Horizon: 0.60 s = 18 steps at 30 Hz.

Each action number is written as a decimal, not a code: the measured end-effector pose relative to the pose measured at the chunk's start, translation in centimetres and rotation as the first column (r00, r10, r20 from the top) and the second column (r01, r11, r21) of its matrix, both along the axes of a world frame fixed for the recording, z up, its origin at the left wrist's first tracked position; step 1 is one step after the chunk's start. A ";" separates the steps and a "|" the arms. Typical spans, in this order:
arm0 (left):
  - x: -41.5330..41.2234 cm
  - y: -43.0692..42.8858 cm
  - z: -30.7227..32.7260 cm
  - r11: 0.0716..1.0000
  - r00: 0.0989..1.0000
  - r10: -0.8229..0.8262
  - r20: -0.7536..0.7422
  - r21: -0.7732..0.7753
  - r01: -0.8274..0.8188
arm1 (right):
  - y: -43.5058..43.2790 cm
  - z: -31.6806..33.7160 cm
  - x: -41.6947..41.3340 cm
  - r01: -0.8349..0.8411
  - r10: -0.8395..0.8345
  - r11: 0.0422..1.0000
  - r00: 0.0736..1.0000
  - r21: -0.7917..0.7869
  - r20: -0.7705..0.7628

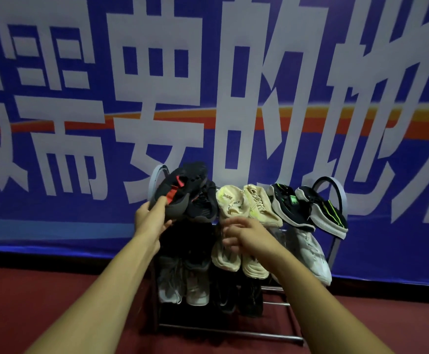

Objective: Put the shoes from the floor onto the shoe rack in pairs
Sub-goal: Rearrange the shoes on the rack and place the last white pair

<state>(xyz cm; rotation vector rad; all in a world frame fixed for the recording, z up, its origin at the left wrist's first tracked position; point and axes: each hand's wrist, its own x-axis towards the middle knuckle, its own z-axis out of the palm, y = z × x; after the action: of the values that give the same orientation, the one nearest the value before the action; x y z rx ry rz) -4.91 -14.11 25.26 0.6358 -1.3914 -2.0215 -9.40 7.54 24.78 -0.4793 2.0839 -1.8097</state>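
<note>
There it was, the black shoe with the red flash (182, 192), up at the left end of the shoe rack's (333, 251) top tier, tilted with one end raised toward the rack's left hoop. We saw the left grip (152, 218) clenched on its lower, near end, fingers wrapped round the grey sole edge, so the shoe stood up and away from the palm, toward the wall. Whether it rested on the rails or hung in the grip, we could not tell.

Just to its right, touching it, sat a second black shoe (205, 205). Next along the top tier we had the cream pair (246, 205), side by side, and then the black pair with green stripes (307, 210), leaning out at the right end.

The right grip (244, 233) hovered in front of the cream pair, blurred, fingers loosely bent, released and with nothing in it.

Down a tier, we spotted another cream pair (238, 261) below that hand and a white shoe (312, 254) on the right. Lower again sat a grey and white pair (182, 287) on the left with a black pair (241, 295) beside it.

Behind the rack hung a blue banner (55, 149) with big white characters and an orange stripe, and beneath everything lay the dark red floor (29, 302).
</note>
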 end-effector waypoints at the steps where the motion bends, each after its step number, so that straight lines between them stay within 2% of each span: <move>1: 0.3 0.0 0.1 1.000 1.000 -0.007 0.001 -0.008 0.007 | 0.0 0.1 -0.1 0.016 -0.015 0.999 0.999 -0.050 0.029; 6: 1.0 0.4 0.7 0.998 0.998 -0.061 0.010 -0.018 0.061 | 0.4 0.7 -0.1 0.135 -0.076 0.951 0.974 -0.278 0.212; 12: 1.1 0.8 0.9 0.994 0.993 -0.102 0.051 -0.037 0.104 | 2.6 1.0 -1.9 0.360 -0.215 0.784 0.922 -0.505 0.323; 14: 1.0 0.8 0.8 0.993 0.992 -0.112 0.065 -0.041 0.115 | 3.2 0.9 -2.2 0.404 -0.261 0.776 0.905 -0.484 0.336; 16: 1.0 0.9 0.6 0.993 0.992 -0.114 0.052 -0.014 0.115 | 3.5 0.6 -2.3 0.433 -0.323 0.806 0.893 -0.403 0.313; 18: 0.9 1.0 0.6 0.989 0.992 -0.119 -0.037 0.087 0.122 | 3.5 0.2 -2.6 0.467 -0.370 0.812 0.876 -0.350 0.310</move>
<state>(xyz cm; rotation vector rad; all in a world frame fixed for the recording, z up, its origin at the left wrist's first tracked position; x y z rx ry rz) -3.97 -13.07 25.86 0.5670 -1.3557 -2.1897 -11.99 11.02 24.95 0.1201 1.7355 -2.4537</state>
